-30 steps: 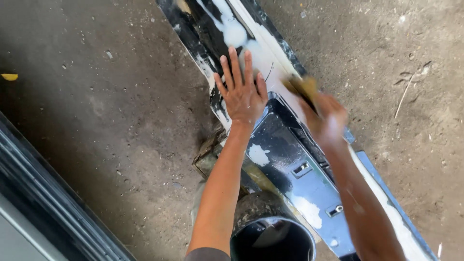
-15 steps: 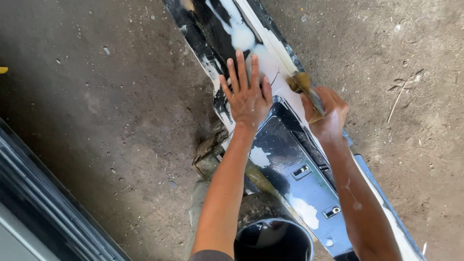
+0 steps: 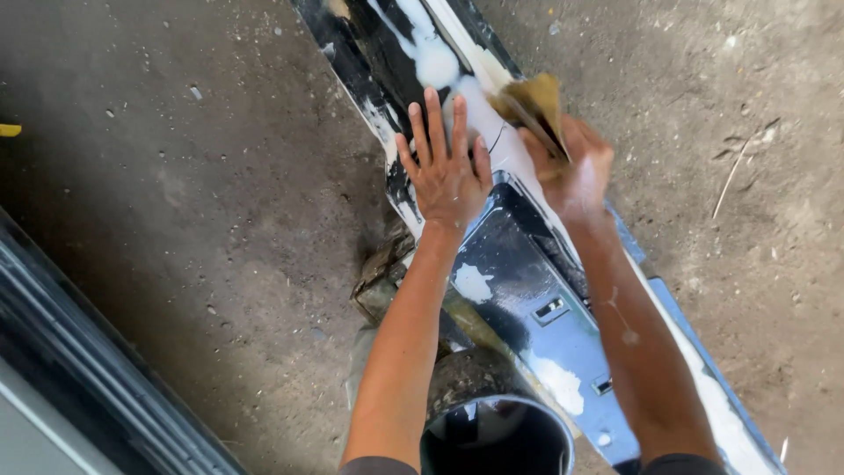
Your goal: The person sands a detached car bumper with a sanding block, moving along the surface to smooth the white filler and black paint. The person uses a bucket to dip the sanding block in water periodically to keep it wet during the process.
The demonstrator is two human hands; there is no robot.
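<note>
Under both our hands lies a long black car body panel (image 3: 527, 290), glossy, running diagonally away from us, smeared with white filler patches (image 3: 435, 62) ahead of the fingertips and more white (image 3: 558, 383) back beside our right forearm. Our left hand (image 3: 446, 171) is pressed flat on the panel, fingers spread wide and pointing away from us, holding nothing. Our right hand (image 3: 571, 171), just beside it to the right, is closed around a folded tan sanding sheet (image 3: 532, 105) that sticks out past the fingers and touches the white filler strip on the panel's upper edge. Between the two hands the white filler runs on under the sheet. Two small rectangular slots (image 3: 549, 308) sit in the panel between our forearms, nearer the right one. Below the left wrist, at the panel's left edge, a crumpled dirty rag or bit of debris (image 3: 378, 273) lies on the ground; we cannot tell which. Close to us, between our elbows, stands a round dark bucket (image 3: 497, 435), open top facing up. Concrete floor (image 3: 220, 176) is rough and dusty all around, with a thin twig (image 3: 734, 180) well right of the right hand and a yellow scrap (image 3: 9, 130) far left. Dark ribbed edge (image 3: 79, 369) crosses far left of our left arm.
</note>
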